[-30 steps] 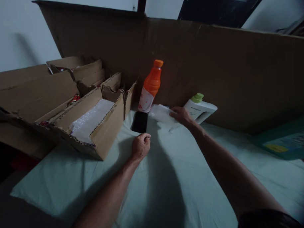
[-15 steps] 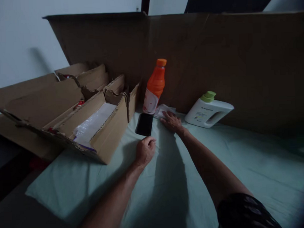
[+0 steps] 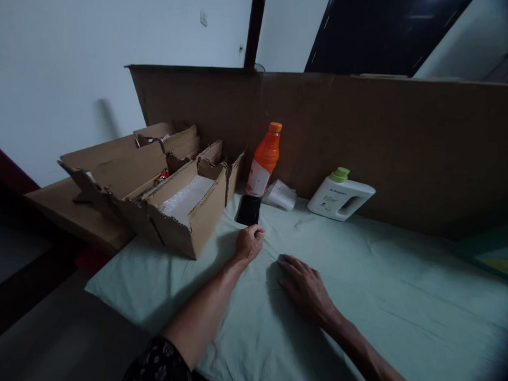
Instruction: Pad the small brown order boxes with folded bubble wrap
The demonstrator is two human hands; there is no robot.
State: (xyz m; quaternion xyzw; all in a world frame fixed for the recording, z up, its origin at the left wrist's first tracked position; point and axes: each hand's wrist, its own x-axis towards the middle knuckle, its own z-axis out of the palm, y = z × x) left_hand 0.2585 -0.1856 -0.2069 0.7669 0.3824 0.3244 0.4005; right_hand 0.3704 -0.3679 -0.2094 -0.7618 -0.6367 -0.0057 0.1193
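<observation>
My left hand rests as a loose fist on the pale green sheet, just below a black phone lying flat. Nothing shows in that fist. My right hand lies flat on the sheet with its fingers stretched out, holding nothing. Behind the phone an orange bottle stands upright, a crumpled clear plastic bag lies beside it, and a white jug with a green cap lies further right.
Open cardboard boxes with clear packets inside stand at the left. A tall cardboard sheet walls off the back. A green package lies at the right edge. The sheet's left edge drops to a dark floor.
My right hand has let go of the plastic bag by the bottle and drawn back toward me onto the sheet. My left fist has stayed by the phone. The view has pulled back.
</observation>
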